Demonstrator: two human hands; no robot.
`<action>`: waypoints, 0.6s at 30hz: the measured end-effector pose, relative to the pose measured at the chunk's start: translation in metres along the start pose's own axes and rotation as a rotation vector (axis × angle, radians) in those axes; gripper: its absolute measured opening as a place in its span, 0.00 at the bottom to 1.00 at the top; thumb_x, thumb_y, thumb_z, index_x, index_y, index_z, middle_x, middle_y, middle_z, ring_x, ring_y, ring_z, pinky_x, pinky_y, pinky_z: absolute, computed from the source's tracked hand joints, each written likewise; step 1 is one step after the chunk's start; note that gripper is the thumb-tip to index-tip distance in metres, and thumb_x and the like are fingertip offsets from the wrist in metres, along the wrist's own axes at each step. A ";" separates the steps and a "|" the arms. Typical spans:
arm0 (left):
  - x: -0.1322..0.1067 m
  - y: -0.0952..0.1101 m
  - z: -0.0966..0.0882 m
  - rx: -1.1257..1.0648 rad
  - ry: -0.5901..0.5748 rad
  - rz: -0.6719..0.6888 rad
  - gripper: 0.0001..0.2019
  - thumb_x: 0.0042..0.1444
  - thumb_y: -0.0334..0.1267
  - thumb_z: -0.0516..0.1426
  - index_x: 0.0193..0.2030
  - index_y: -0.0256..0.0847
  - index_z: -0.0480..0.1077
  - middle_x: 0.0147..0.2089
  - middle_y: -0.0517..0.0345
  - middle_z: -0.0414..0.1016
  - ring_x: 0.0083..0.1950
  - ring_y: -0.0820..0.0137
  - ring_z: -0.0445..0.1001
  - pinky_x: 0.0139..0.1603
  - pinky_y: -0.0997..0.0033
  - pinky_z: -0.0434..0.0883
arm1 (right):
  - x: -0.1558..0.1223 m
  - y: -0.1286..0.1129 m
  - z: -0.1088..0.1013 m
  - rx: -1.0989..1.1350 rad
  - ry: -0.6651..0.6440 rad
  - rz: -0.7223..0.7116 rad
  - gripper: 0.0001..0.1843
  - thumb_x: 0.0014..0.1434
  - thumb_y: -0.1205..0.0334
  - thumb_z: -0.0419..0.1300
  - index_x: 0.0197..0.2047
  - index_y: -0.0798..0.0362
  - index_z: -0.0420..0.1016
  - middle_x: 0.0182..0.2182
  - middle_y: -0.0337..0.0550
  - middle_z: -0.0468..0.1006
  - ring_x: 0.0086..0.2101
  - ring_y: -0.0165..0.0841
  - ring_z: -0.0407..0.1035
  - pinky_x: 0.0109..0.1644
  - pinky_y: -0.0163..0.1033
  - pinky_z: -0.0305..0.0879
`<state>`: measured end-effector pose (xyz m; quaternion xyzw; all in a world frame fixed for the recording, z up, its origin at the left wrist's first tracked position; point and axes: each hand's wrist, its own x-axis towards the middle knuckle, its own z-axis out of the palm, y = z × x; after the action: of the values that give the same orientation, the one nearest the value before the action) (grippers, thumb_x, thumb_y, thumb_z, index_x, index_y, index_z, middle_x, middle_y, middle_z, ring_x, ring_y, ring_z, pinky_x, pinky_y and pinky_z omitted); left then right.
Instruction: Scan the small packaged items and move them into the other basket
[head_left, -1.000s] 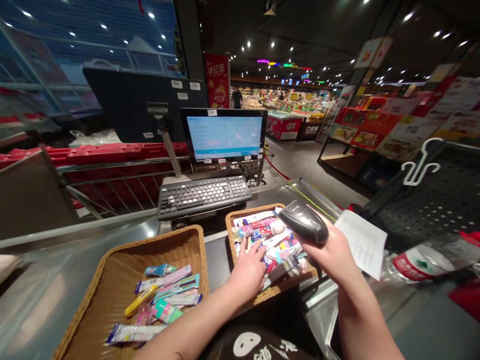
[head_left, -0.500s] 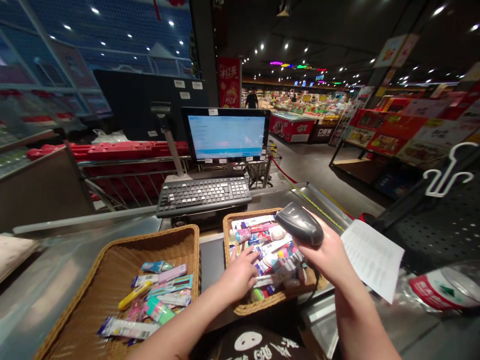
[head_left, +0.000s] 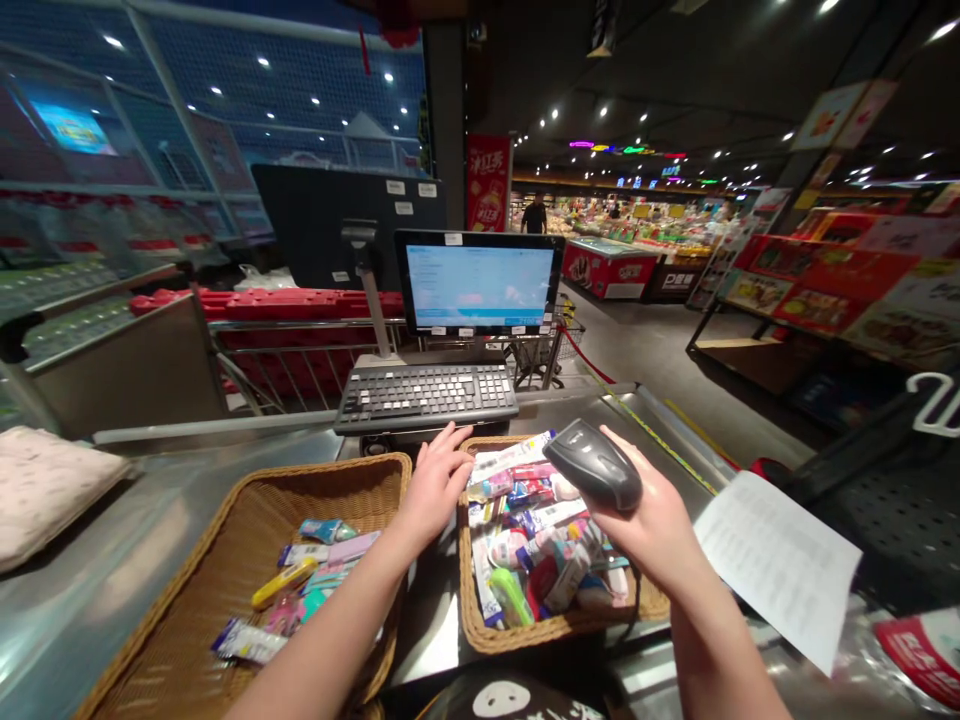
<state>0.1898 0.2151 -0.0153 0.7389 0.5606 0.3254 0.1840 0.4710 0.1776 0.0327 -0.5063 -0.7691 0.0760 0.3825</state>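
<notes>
In my right hand (head_left: 649,510) is a black barcode scanner (head_left: 592,465), held above the right wicker basket (head_left: 525,637), its cable hanging down below. That basket is full of small packaged goods, among them a green-wrapped item (head_left: 511,598) and several white and blue packets. My left hand (head_left: 437,480) is over the gap between the two baskets, by the right basket's left rim and just below the keyboard (head_left: 427,395). Its fingers are stretched out and I see nothing in them. The left wicker basket (head_left: 187,580) has fewer items, including a yellow one (head_left: 285,583); my forearm covers some.
A lit monitor (head_left: 480,285) stands behind the keyboard, beside a second screen (head_left: 337,225) seen from the back. Right of my right arm lies a printed sheet (head_left: 780,560), near a red-labelled plastic package (head_left: 926,650). A patterned cushion-like item (head_left: 52,490) lies at far left.
My left hand has come out of the right basket's goods and moved left and away from me, towards the keyboard. The scanner stays in my right hand. The view has turned slightly left.
</notes>
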 end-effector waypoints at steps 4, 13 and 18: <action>0.008 0.009 -0.017 0.047 0.129 0.048 0.15 0.64 0.42 0.47 0.35 0.43 0.73 0.70 0.54 0.61 0.74 0.55 0.48 0.69 0.34 0.47 | 0.004 -0.009 0.006 -0.015 -0.017 -0.024 0.29 0.52 0.60 0.60 0.59 0.53 0.68 0.59 0.55 0.72 0.63 0.52 0.60 0.67 0.64 0.53; 0.016 0.017 -0.036 0.195 0.283 0.147 0.16 0.66 0.39 0.46 0.34 0.42 0.72 0.72 0.52 0.57 0.76 0.55 0.43 0.69 0.33 0.43 | 0.013 -0.034 0.022 -0.062 -0.095 -0.088 0.27 0.50 0.66 0.59 0.55 0.50 0.71 0.59 0.51 0.71 0.66 0.53 0.52 0.67 0.69 0.45; 0.016 0.012 -0.042 0.196 0.290 0.130 0.16 0.65 0.39 0.46 0.33 0.42 0.72 0.72 0.53 0.56 0.76 0.55 0.43 0.69 0.32 0.42 | 0.017 -0.046 0.032 -0.101 -0.147 -0.111 0.26 0.49 0.65 0.59 0.54 0.52 0.73 0.59 0.53 0.71 0.66 0.55 0.52 0.66 0.72 0.45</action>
<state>0.1724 0.2226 0.0268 0.7333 0.5614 0.3835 0.0068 0.4128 0.1783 0.0423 -0.4746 -0.8249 0.0528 0.3025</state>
